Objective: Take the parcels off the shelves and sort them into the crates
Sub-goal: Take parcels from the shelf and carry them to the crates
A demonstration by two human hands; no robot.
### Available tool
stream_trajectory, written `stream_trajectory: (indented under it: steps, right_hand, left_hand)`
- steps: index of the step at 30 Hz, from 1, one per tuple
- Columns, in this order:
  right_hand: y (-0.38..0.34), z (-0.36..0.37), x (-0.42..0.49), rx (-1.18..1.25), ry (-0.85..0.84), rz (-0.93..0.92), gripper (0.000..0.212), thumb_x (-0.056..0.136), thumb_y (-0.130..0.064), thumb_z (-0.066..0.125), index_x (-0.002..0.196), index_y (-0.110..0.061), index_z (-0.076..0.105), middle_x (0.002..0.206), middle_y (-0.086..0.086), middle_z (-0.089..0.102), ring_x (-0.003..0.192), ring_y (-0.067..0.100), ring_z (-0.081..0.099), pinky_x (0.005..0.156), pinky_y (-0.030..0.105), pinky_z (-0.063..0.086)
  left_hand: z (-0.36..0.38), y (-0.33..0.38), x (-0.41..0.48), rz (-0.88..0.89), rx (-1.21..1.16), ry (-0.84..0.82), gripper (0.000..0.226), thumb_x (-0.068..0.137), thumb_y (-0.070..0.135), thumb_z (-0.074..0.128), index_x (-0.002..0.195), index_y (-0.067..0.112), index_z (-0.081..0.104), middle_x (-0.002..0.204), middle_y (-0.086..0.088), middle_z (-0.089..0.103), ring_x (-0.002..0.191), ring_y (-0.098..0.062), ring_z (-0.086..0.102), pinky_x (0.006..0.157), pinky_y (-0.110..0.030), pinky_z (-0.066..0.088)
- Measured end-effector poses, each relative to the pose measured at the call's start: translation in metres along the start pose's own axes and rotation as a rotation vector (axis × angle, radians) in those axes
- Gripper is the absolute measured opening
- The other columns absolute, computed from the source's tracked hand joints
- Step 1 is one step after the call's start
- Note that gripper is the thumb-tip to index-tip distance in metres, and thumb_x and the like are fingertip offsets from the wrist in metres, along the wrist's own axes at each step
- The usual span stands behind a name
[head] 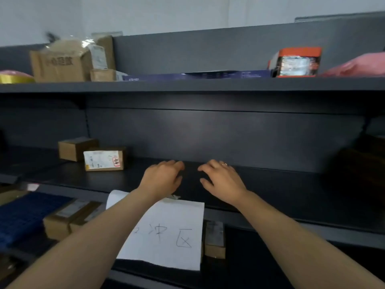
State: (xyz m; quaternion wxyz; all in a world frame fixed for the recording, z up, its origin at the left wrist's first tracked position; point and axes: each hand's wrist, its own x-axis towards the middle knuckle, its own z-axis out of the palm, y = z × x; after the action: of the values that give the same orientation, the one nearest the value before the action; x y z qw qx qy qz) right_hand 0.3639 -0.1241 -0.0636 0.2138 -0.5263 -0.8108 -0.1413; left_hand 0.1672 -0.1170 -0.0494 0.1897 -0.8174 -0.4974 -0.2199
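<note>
Both my hands reach over the dark middle shelf (270, 184). My left hand (162, 178) and my right hand (220, 178) hover side by side, fingers loosely curled, holding nothing; a ring shows on the right hand. To the left on the same shelf stand two small cardboard parcels: one with a white label (104, 160) and a plain one (75, 149) behind it. The top shelf carries a large cardboard box (60, 63), a small box (102, 75), a flat blue box (198, 75), an orange box (295, 62) and a pink bag (362, 65).
A white paper sign (173, 232) with handwritten characters hangs from the middle shelf's front edge. Below it lie cardboard parcels (68, 220) and another small parcel (214, 238). A blue crate (23, 217) sits at the lower left. A yellow tape roll (14, 78) lies top left.
</note>
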Motion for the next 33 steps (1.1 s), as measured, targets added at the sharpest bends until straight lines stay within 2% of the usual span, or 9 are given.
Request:
stream_trajectory:
  steps: [11, 16, 21, 24, 26, 28, 29, 31, 33]
  right_hand:
    - [-0.106, 0.056, 0.149, 0.176, -0.187, -0.192, 0.054, 0.096, -0.04, 0.052, 0.145, -0.028, 0.035, 0.145, 0.004, 0.038, 0.131, 0.027, 0.04, 0.102, 0.044, 0.043]
    - [-0.162, 0.088, 0.206, 0.123, -0.237, -0.237, 0.059, 0.093, -0.043, 0.054, 0.146, -0.026, 0.033, 0.146, 0.008, 0.035, 0.131, 0.031, 0.037, 0.104, 0.048, 0.039]
    - [-0.207, 0.134, 0.276, 0.022, -0.268, -0.179, 0.07, 0.09, -0.047, 0.057, 0.15, -0.028, 0.025, 0.151, 0.01, 0.026, 0.137, 0.033, 0.026, 0.108, 0.048, 0.029]
    - [-0.228, 0.16, 0.323, -0.046, -0.367, -0.075, 0.089, 0.084, -0.055, 0.062, 0.153, -0.032, 0.011, 0.16, 0.012, 0.008, 0.146, 0.036, 0.005, 0.115, 0.057, 0.013]
    - [-0.235, 0.174, 0.354, -0.099, -0.468, -0.016, 0.103, 0.077, -0.06, 0.066, 0.153, -0.037, 0.001, 0.161, 0.013, 0.003, 0.147, 0.036, -0.004, 0.113, 0.065, 0.001]
    - [-0.238, 0.184, 0.378, -0.084, -0.553, 0.037, 0.106, 0.074, -0.059, 0.069, 0.152, -0.04, 0.0, 0.159, 0.012, 0.015, 0.146, 0.037, 0.008, 0.111, 0.069, 0.005]
    - [-0.239, 0.188, 0.388, -0.043, -0.574, 0.063, 0.104, 0.075, -0.057, 0.07, 0.152, -0.04, 0.003, 0.155, 0.009, 0.027, 0.142, 0.035, 0.023, 0.11, 0.066, 0.016]
    - [-0.241, 0.198, 0.402, 0.04, -0.559, 0.086, 0.097, 0.077, -0.054, 0.071, 0.152, -0.038, 0.012, 0.14, 0.003, 0.046, 0.124, 0.026, 0.048, 0.097, 0.046, 0.042]
    - [-0.244, 0.208, 0.413, 0.055, -0.497, 0.092, 0.091, 0.078, -0.054, 0.07, 0.15, -0.035, 0.019, 0.13, 0.001, 0.053, 0.113, 0.022, 0.055, 0.082, 0.034, 0.046]
  left_hand:
    - [-0.005, -0.143, -0.034, -0.397, 0.123, -0.005, 0.035, 0.093, 0.032, 0.046, 0.127, 0.028, 0.046, 0.123, 0.002, 0.055, 0.115, -0.021, 0.05, 0.094, -0.038, 0.04]
    - [0.005, -0.22, -0.047, -0.499, 0.121, -0.009, 0.037, 0.093, 0.032, 0.047, 0.13, 0.027, 0.044, 0.124, 0.002, 0.054, 0.116, -0.021, 0.049, 0.094, -0.038, 0.039]
    - [0.031, -0.314, -0.042, -0.521, 0.113, -0.013, 0.043, 0.091, 0.037, 0.051, 0.132, 0.027, 0.042, 0.128, -0.002, 0.044, 0.12, -0.024, 0.042, 0.094, -0.039, 0.038]
    - [0.048, -0.377, -0.03, -0.539, 0.081, -0.03, 0.051, 0.088, 0.038, 0.054, 0.135, 0.026, 0.038, 0.135, -0.004, 0.039, 0.126, -0.026, 0.036, 0.099, -0.041, 0.036]
    - [0.059, -0.42, -0.019, -0.544, 0.097, -0.042, 0.057, 0.087, 0.039, 0.056, 0.137, 0.024, 0.035, 0.138, -0.007, 0.036, 0.13, -0.029, 0.033, 0.102, -0.043, 0.034]
    - [0.07, -0.459, -0.003, -0.581, 0.069, -0.053, 0.065, 0.085, 0.041, 0.059, 0.14, 0.023, 0.03, 0.142, -0.011, 0.031, 0.132, -0.032, 0.029, 0.104, -0.047, 0.032]
    - [0.076, -0.476, 0.005, -0.611, 0.037, -0.066, 0.07, 0.085, 0.043, 0.059, 0.143, 0.024, 0.026, 0.144, -0.012, 0.028, 0.133, -0.033, 0.026, 0.105, -0.049, 0.03]
    - [0.09, -0.5, 0.022, -0.656, -0.01, -0.095, 0.076, 0.084, 0.047, 0.058, 0.146, 0.028, 0.018, 0.148, -0.013, 0.021, 0.136, -0.035, 0.02, 0.107, -0.052, 0.026]
    - [0.103, -0.516, 0.038, -0.662, -0.026, -0.099, 0.08, 0.083, 0.053, 0.058, 0.147, 0.031, 0.016, 0.15, -0.013, 0.017, 0.139, -0.034, 0.015, 0.108, -0.054, 0.023]
